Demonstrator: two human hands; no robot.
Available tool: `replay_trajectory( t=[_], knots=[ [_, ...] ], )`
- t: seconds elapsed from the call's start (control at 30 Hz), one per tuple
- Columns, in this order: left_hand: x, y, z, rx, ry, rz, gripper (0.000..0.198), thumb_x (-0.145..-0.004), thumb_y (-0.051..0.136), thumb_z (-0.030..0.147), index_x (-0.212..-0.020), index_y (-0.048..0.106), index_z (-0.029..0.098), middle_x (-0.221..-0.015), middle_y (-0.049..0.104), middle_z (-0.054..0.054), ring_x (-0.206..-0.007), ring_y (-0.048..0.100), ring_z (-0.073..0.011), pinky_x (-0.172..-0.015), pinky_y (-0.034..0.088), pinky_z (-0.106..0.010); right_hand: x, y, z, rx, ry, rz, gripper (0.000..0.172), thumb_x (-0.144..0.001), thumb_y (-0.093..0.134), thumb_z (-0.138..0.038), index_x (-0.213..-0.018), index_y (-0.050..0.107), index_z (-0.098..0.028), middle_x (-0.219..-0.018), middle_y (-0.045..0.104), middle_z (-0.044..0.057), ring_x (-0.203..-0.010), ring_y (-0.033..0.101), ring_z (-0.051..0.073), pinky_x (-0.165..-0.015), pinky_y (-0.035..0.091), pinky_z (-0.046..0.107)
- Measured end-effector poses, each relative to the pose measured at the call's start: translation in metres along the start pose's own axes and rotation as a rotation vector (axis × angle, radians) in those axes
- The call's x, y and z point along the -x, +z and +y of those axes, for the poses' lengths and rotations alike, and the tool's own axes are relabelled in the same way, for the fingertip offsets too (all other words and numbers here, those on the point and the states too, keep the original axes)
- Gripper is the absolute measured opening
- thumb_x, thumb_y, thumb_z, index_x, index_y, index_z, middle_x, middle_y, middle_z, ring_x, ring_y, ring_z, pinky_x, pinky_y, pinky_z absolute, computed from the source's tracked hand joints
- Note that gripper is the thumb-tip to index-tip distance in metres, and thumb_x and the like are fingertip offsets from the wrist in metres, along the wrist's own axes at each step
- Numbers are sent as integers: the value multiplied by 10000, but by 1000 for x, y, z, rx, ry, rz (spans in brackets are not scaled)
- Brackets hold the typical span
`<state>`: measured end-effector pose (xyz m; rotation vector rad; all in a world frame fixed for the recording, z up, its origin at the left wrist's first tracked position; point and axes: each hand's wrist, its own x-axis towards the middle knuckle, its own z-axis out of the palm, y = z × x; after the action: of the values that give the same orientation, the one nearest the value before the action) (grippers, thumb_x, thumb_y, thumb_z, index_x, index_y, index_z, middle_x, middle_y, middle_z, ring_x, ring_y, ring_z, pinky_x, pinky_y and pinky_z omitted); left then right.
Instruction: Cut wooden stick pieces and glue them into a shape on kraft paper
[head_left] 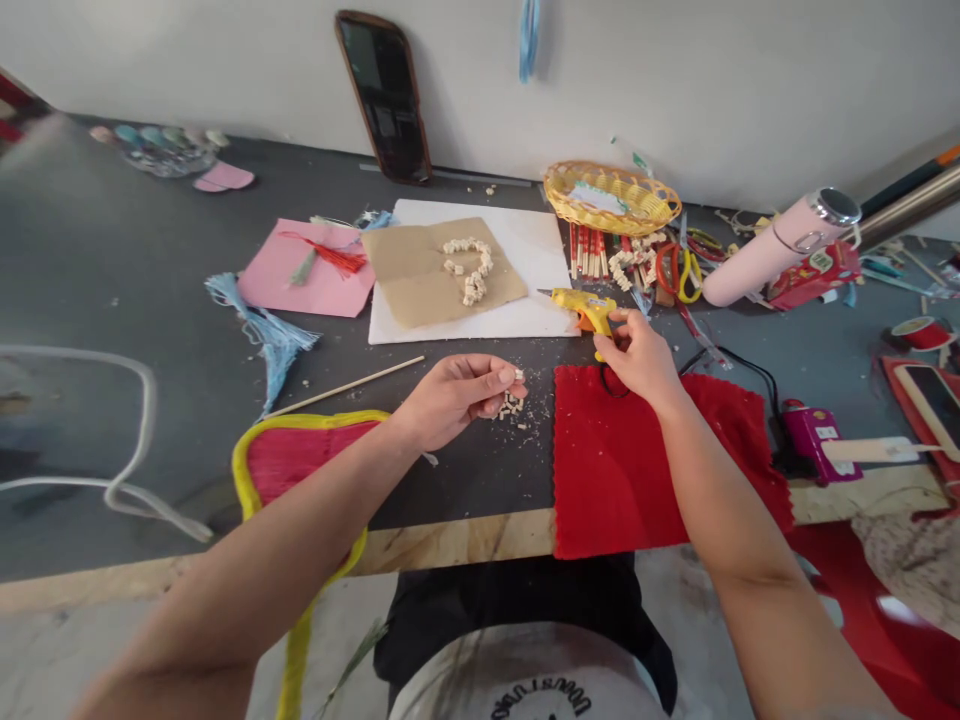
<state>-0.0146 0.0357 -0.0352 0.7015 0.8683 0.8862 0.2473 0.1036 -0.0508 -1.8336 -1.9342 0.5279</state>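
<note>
My left hand (pixel 469 395) is closed in a pinch on a small pale stick piece (pixel 518 374), above a little pile of similar cut pieces (pixel 513 405) and scattered crumbs. In my right hand (pixel 637 350) is a yellow hot glue gun (pixel 585 304), its nozzle pointing left over the right edge of a white board (pixel 405 325). On that board lies a creased sheet of brown paper (pixel 409 285), bearing a curved shape built from pale stick pieces (pixel 474 262). A red felt cloth (pixel 630 460) lies beneath my right wrist.
A yellow wicker basket (pixel 611 200), red-and-pale sticks (pixel 589 250), scissors (pixel 686 272) and a pink bottle (pixel 780 250) stand or lie at the back right. A phone (pixel 384 100) leans on the wall. Pink paper (pixel 300 285), a blue tassel (pixel 270 335) and a thin stick (pixel 349 384) lie left.
</note>
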Motion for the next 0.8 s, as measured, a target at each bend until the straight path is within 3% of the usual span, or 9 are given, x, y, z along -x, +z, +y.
replay_trajectory(
  t=[0.13, 0.27, 0.43, 0.5, 0.57, 0.63, 0.7, 0.8],
  knots=[
    [0, 0, -1, -1, 4, -2, 324, -638, 872, 386, -735, 717, 120, -711, 715, -49, -475, 451, -36, -464, 352, -173, -3, 2, 7, -75, 68, 53, 378, -774, 627, -400, -1092, 573, -205, -852, 715, 45, -749, 663, 219, -742, 496, 379],
    [0, -1, 0, 1, 14, -5, 313, -648, 868, 379, -729, 718, 116, -709, 712, -48, -477, 453, -36, -465, 350, -172, -7, 5, 12, -304, 67, 153, 375, -760, 641, -429, -1041, 583, -186, -838, 698, 44, -722, 655, 194, -731, 521, 371],
    [0, -2, 0, 25, 24, -10, 302, -646, 871, 365, -727, 718, 117, -711, 715, -52, -476, 456, -39, -463, 351, -174, -5, 6, 2, -644, -80, 430, 358, -819, 597, -484, -1063, 533, -230, -955, 646, 45, -818, 645, 168, -709, 538, 311],
    [0, -3, 0, 37, 33, -16, 297, -647, 872, 357, -735, 719, 119, -715, 718, -54, -478, 459, -41, -463, 353, -174, -1, 7, -6, -812, -145, 331, 368, -801, 644, -468, -1076, 519, -258, -991, 631, 29, -828, 640, 157, -700, 540, 298],
    [-1, -4, -1, 50, 45, -20, 288, -651, 871, 345, -742, 718, 119, -715, 721, -58, -480, 463, -43, -463, 356, -176, 4, 8, -11, -977, -146, 65, 355, -787, 679, -452, -1044, 531, -256, -874, 612, -3, -697, 612, 132, -628, 526, 283],
    [-1, -5, -1, 59, 53, -24, 278, -657, 868, 335, -743, 716, 119, -717, 724, -60, -482, 467, -45, -465, 362, -177, 7, 8, -15, -1076, -121, -110, 335, -800, 674, -467, -1017, 552, -243, -750, 555, -31, -591, 554, 111, -578, 505, 273],
    [-2, -6, -2, 66, 56, -26, 269, -658, 868, 326, -740, 715, 120, -720, 725, -61, -482, 471, -45, -463, 363, -176, 10, 8, -16, -1096, -135, -128, 341, -816, 655, -497, -1024, 568, -242, -766, 549, -23, -599, 547, 109, -583, 508, 275],
    [-3, -8, -1, 83, 59, -23, 265, -654, 871, 320, -738, 718, 120, -717, 722, -62, -483, 472, -45, -454, 355, -169, 12, 6, -17, -1062, -198, -106, 349, -815, 658, -493, -1060, 583, -256, -985, 599, 24, -677, 573, 115, -599, 514, 282]
  ],
)
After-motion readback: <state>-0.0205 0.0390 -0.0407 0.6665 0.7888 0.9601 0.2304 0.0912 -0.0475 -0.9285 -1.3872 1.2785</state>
